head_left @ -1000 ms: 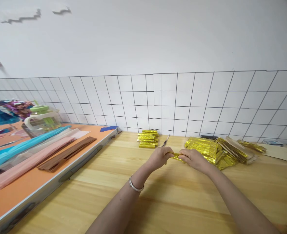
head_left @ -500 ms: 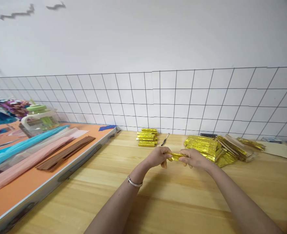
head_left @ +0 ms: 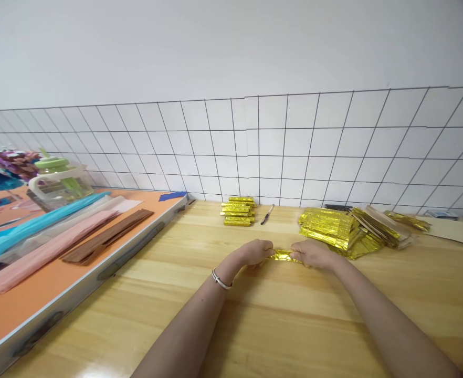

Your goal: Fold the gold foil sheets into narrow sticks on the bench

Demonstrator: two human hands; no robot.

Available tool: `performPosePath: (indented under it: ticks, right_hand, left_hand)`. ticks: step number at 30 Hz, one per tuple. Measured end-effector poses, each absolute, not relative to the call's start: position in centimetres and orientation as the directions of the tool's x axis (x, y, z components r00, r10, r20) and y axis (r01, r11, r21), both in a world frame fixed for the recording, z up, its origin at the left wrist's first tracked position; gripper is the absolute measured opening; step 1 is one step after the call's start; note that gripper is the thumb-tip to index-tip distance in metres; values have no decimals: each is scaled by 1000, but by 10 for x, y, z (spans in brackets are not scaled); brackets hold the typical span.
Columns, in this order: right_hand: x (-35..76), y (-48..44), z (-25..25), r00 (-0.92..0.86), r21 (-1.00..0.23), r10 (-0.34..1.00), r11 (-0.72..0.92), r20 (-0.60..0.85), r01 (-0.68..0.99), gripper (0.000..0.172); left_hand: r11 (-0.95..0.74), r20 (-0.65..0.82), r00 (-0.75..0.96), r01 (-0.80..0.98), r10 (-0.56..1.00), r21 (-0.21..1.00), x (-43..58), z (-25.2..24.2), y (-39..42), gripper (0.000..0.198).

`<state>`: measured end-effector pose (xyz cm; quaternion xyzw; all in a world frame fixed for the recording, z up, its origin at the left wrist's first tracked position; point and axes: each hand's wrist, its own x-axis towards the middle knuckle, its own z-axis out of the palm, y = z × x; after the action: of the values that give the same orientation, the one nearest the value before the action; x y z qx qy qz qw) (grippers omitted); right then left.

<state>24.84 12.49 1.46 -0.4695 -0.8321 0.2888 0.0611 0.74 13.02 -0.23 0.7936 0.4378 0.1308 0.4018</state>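
Note:
A shiny gold foil strip (head_left: 282, 255) stretches between my two hands, low over the wooden table. My left hand (head_left: 257, 252) is closed on its left end; a silver bangle circles that wrist. At the strip's right end, my right hand (head_left: 312, 253) grips it with fingers closed. Fingertips of both hands are partly hidden behind the knuckles. Beyond my left hand lies a neat stack of folded gold foil strips (head_left: 238, 212). A larger pile of flat gold foil pieces (head_left: 328, 226) sits just past my right hand.
A pen (head_left: 267, 214) lies between the stack and the pile. Cardboard sheets (head_left: 454, 231) rest at the far right. On the left, an orange board (head_left: 145, 197) with a raised edge carries brown (head_left: 109, 236), pink and blue paper strips and a green-lidded jug (head_left: 58, 181). A tiled wall closes the back.
Both hands have lowered toward the tabletop with the foil strip, and their fingers now point more downward. The view has tilted slightly down.

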Motion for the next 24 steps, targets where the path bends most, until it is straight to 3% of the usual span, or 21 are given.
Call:
performPosePath:
  ticks: [7, 14, 17, 24]
  right_hand:
    - [255, 126, 6, -575, -516, 797, 421, -182, 746, 37]
    - [256, 138, 2, -538, -284, 832, 553, 136, 783, 35]
    - [255, 141, -4, -556, -164, 798, 596, 232, 786, 38]
    - [256, 138, -8, -637, -12, 735, 657, 232, 754, 35]
  left_hand:
    - [-354, -108, 609, 585, 785, 730, -4, -8, 136, 29]
    - [-528, 262, 481, 580, 837, 621, -6, -10, 151, 22]
    - [-579, 358, 457, 597, 815, 555, -5, -13, 155, 19]
    - [-654, 320, 575, 598, 753, 464, -3, -17, 145, 17]
